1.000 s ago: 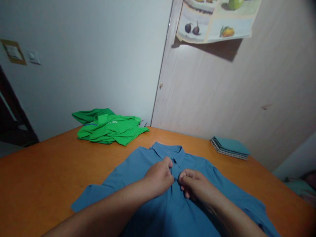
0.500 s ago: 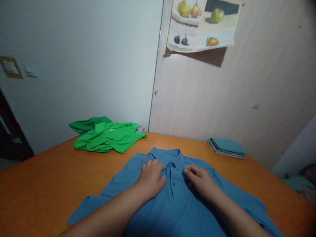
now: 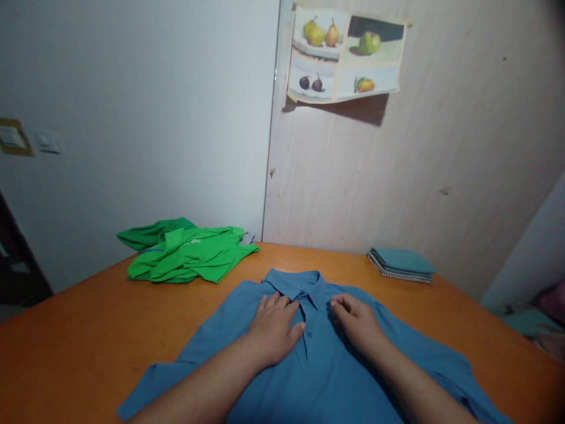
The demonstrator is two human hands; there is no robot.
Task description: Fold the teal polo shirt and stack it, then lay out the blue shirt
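A blue polo shirt (image 3: 282, 388) lies spread out, front up, with its collar pointing away from me and a button showing on its placket. My left hand (image 3: 274, 330) rests flat on the chest beside the placket, fingers spread and thumb reaching across the opening. On the other side of the placket, my right hand (image 3: 356, 321) is closed in a pinch at the shirt's chest. Whether any cloth is between those fingertips is hidden. Both forearms cross over the lower part of the shirt.
The orange table (image 3: 79, 330) carries a crumpled heap of green clothing (image 3: 194, 253) at the back left. A folded stack of cloth (image 3: 404, 263), teal on top with a checked layer below, lies at the back right. A fruit picture sheet (image 3: 346, 56) hangs on the wall behind.
My left hand has spread its fingers wider, and its thumb has slid right over the placket. The right hand stays pinched in nearly the same spot. The view has tilted slightly.
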